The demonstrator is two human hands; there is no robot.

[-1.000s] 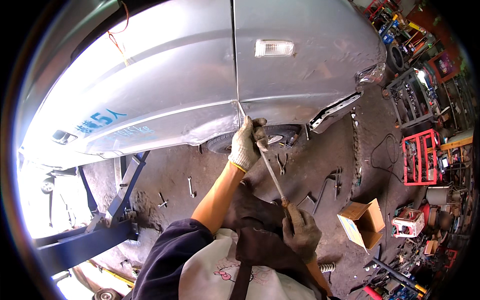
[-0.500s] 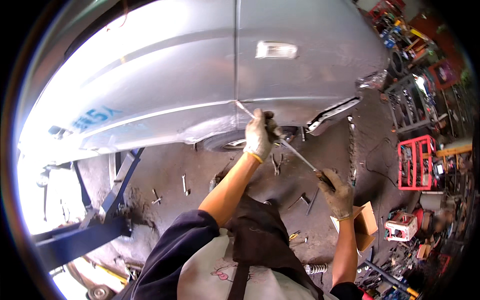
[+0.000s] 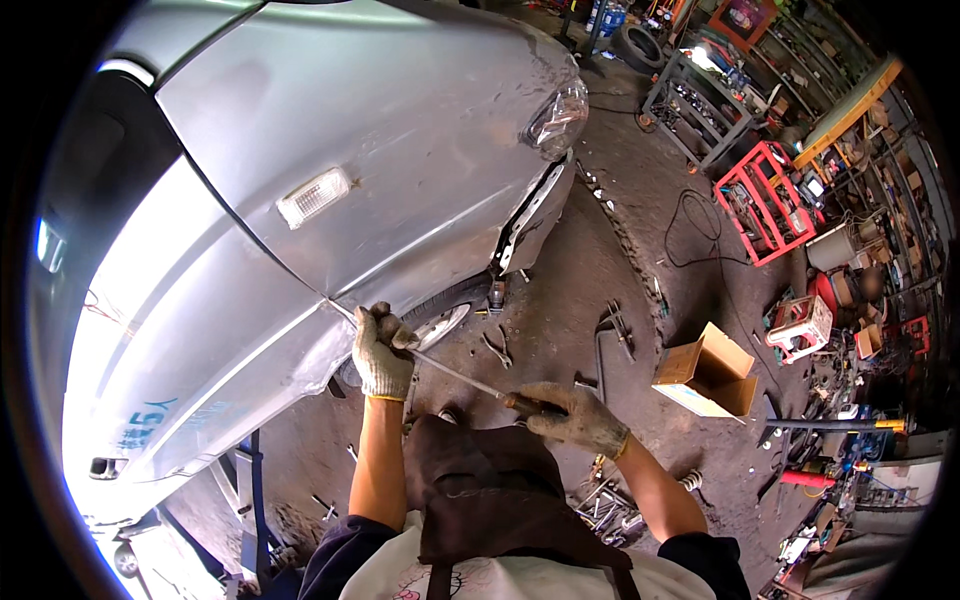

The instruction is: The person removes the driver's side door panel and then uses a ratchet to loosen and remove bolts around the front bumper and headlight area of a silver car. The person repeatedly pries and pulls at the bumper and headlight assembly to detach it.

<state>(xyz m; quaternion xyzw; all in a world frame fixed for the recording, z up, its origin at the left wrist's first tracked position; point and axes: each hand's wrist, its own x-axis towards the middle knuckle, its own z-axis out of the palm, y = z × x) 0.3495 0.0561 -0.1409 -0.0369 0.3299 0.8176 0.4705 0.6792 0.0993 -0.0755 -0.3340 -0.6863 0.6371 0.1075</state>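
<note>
Against the side of the silver car (image 3: 430,150), a long metal bar (image 3: 456,372) is resting its tip. Just beside the car, the gloved left hand (image 3: 382,357) is clamping its fingers round the bar. Farther from the car, the gloved right hand (image 3: 575,420) is closing its fingers on the handle (image 3: 523,403). A cardboard box (image 3: 682,368) is standing well apart from the car.

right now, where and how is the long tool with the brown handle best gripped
Probably best by its brown handle, coming from the right: the long tool slants down to the right, putting that thicker end by the right hand, which is wrapped round it. The left hand can steady the thin shaft toward the end nearest the car.
</note>
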